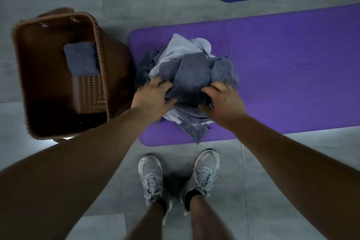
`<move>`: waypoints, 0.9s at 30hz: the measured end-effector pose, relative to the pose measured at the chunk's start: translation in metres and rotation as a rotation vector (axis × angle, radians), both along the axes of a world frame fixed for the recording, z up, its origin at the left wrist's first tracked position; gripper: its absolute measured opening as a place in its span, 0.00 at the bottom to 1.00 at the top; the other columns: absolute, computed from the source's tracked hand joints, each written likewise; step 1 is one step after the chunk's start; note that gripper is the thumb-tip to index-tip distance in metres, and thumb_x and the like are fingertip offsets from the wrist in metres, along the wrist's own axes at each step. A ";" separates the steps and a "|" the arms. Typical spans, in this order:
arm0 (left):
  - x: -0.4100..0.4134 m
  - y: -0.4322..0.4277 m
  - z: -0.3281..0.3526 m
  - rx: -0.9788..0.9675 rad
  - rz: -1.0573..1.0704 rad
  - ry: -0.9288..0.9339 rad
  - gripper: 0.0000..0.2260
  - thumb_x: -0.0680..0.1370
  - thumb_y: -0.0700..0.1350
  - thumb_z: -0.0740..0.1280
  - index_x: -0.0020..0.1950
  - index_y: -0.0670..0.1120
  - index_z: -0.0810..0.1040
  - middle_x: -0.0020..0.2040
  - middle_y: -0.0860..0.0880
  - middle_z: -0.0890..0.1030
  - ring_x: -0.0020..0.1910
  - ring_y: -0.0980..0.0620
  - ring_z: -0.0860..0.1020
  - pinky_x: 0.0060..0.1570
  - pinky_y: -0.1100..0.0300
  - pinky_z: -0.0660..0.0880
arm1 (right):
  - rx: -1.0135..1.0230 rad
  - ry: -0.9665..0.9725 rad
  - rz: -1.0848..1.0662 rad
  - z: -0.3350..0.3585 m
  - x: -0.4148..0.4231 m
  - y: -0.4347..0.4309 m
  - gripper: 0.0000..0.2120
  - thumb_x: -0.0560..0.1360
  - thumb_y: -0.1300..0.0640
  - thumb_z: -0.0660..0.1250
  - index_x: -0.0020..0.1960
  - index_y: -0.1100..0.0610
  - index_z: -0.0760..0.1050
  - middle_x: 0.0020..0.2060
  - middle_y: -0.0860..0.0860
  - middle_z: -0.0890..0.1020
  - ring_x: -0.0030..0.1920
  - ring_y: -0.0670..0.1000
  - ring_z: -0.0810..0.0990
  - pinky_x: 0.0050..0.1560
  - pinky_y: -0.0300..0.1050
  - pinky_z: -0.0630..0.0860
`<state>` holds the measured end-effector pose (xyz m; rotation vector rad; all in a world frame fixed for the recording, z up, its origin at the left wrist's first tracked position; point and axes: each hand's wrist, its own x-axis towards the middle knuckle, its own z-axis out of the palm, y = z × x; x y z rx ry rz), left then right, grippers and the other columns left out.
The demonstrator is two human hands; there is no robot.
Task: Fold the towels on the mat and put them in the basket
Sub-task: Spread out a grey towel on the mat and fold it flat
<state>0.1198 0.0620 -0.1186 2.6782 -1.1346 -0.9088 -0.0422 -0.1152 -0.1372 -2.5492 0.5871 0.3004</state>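
On ribbed purple mat (272,64), crumpled towels (191,70)

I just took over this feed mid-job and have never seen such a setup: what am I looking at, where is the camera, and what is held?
No machine here: a person works with bare hands. The one picture comes from a wide-angle camera on their head, looking down. The left hand and right hand both grip a crumpled dark grey towel atop a heap of grey towels on a purple foam mat. Left of it stands a brown woven basket holding one folded grey towel. Grey shoes show below.
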 end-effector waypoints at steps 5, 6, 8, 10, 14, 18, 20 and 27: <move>-0.002 0.007 -0.029 -0.156 0.141 -0.029 0.13 0.76 0.52 0.74 0.56 0.47 0.83 0.59 0.44 0.74 0.59 0.42 0.76 0.57 0.45 0.77 | 0.011 -0.110 0.003 -0.029 0.002 0.005 0.19 0.66 0.51 0.78 0.55 0.54 0.80 0.51 0.57 0.76 0.49 0.63 0.78 0.49 0.57 0.78; -0.003 0.008 -0.031 -0.182 0.168 -0.019 0.11 0.76 0.52 0.73 0.55 0.47 0.83 0.58 0.44 0.74 0.58 0.42 0.76 0.56 0.44 0.77 | 0.017 -0.147 -0.016 -0.031 0.003 0.005 0.15 0.66 0.52 0.78 0.52 0.54 0.81 0.48 0.57 0.76 0.46 0.62 0.79 0.46 0.56 0.78; -0.007 0.008 -0.031 -0.229 0.212 0.009 0.09 0.77 0.51 0.72 0.52 0.47 0.84 0.57 0.45 0.74 0.57 0.42 0.76 0.56 0.44 0.78 | 0.035 -0.204 -0.080 -0.029 0.007 0.006 0.07 0.68 0.55 0.76 0.45 0.55 0.82 0.43 0.55 0.76 0.40 0.60 0.79 0.40 0.52 0.77; -0.012 0.009 -0.026 -0.271 0.252 0.045 0.08 0.77 0.50 0.72 0.51 0.47 0.83 0.58 0.46 0.73 0.57 0.44 0.76 0.56 0.46 0.78 | 0.074 -0.201 -0.143 -0.020 0.009 0.007 0.04 0.70 0.57 0.76 0.42 0.56 0.82 0.42 0.53 0.76 0.39 0.56 0.78 0.38 0.49 0.76; -0.024 0.005 0.000 -0.401 0.322 0.117 0.06 0.78 0.47 0.73 0.47 0.45 0.81 0.54 0.52 0.74 0.51 0.50 0.77 0.52 0.52 0.78 | 0.174 -0.209 -0.278 0.009 0.009 0.016 0.06 0.73 0.59 0.75 0.44 0.57 0.78 0.42 0.49 0.76 0.40 0.53 0.79 0.41 0.45 0.74; -0.035 -0.005 0.033 -0.428 0.463 0.260 0.07 0.79 0.47 0.72 0.45 0.46 0.77 0.41 0.51 0.80 0.40 0.51 0.78 0.45 0.52 0.78 | 0.401 -0.180 -0.518 0.038 0.011 0.024 0.16 0.72 0.56 0.77 0.54 0.53 0.73 0.41 0.51 0.78 0.41 0.50 0.78 0.44 0.42 0.75; -0.038 -0.013 0.048 -0.483 0.555 0.395 0.08 0.79 0.46 0.71 0.43 0.46 0.76 0.38 0.50 0.80 0.39 0.52 0.78 0.45 0.53 0.78 | 0.372 -0.174 -0.463 0.051 0.010 0.027 0.17 0.70 0.54 0.79 0.56 0.53 0.78 0.45 0.49 0.76 0.41 0.46 0.77 0.45 0.35 0.72; -0.043 -0.055 0.107 -0.564 0.582 0.590 0.05 0.78 0.44 0.74 0.44 0.45 0.81 0.43 0.46 0.84 0.43 0.54 0.82 0.48 0.61 0.78 | 0.393 -0.221 -0.446 0.101 0.000 0.012 0.17 0.72 0.55 0.77 0.34 0.49 0.69 0.31 0.45 0.74 0.33 0.43 0.73 0.35 0.37 0.67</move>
